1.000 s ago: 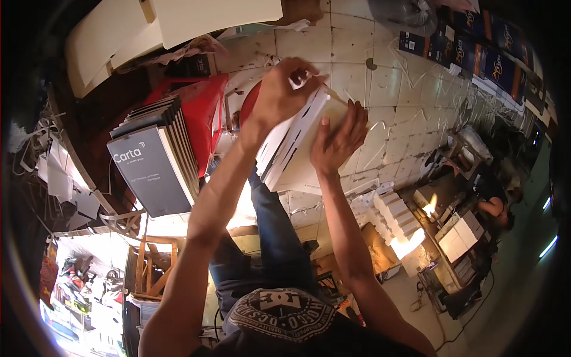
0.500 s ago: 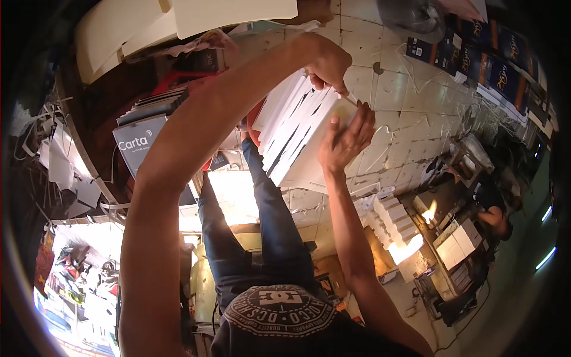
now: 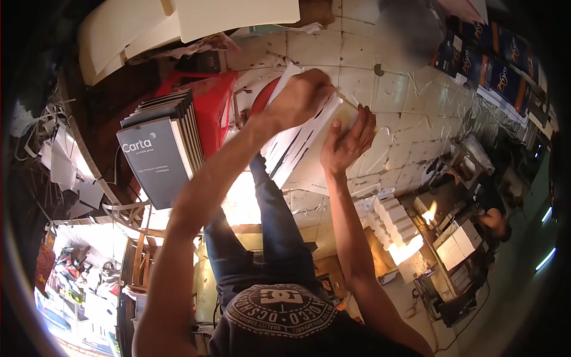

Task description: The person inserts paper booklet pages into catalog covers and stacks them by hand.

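A stack of white-paged books (image 3: 295, 146) with dark lines between them stands in front of me, partly covered by my left forearm. My left hand (image 3: 303, 98) is over the top of the stack, its fingers curled and a little blurred. Whatever those fingers hold, if anything, is hidden. My right hand (image 3: 350, 141) lies on the pale face of the stack, fingers stretched and thumb apart. A thin pale edge (image 3: 348, 102) runs between the two hands at the stack's far corner.
Grey books marked "Carta" (image 3: 156, 157) stand at left beside a red plastic sheet (image 3: 215, 107). Dark blue packs (image 3: 505, 80) lie at upper right on the tiled floor (image 3: 386, 89). Another person (image 3: 492, 208) is at the right, near stacked white blocks (image 3: 395, 221).
My left hand has moved left, away from the stack's far corner, and its forearm has swung lower. More of the Carta books and red sheet shows. My right hand has barely moved.
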`<state>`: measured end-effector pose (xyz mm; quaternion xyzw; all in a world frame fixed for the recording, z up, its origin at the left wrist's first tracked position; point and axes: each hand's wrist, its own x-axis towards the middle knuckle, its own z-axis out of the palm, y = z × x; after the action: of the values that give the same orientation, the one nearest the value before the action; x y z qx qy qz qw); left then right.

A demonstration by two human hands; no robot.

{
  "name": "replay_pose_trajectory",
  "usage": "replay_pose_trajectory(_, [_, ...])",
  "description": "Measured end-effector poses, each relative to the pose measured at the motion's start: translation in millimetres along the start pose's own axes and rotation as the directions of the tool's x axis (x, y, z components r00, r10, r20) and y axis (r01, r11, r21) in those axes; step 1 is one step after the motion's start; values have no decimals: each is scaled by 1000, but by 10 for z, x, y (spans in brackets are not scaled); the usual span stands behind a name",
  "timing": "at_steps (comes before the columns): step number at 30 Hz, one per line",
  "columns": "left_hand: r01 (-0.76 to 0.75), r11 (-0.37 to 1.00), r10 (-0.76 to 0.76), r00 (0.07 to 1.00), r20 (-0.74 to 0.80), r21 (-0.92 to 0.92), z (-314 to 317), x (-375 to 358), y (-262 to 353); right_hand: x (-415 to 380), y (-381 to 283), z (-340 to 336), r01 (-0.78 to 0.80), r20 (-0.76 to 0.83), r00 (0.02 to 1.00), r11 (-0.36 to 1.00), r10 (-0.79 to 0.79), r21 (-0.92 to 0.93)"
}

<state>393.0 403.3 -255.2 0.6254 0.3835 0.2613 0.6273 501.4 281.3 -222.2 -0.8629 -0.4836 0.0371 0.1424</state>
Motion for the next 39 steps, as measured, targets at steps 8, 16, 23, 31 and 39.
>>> replay_pose_trajectory(8, [130,845,-269,942,-201,-519,268,-365,-250,4,18,26,59,-30,998,998,-58,27])
replay_pose_trajectory(16, [228,916,-356,839,-410,-329,192,-147,-274,-6,9,34,51,-32,998,998,-50,30])
replay_pose_trajectory(23, [154,881,-241,959,-146,-447,231,36,-362,-23,16,33,88,-35,995,996,-89,-25])
replay_pose_trajectory(31, [-103,993,116,948,-295,60,164,116,-328,-15,17,32,21,2,1000,999,-21,28])
replay_pose_trajectory(39, [-19,983,-2,994,-113,-180,93,25,-185,-18,24,27,48,-7,999,998,-48,48])
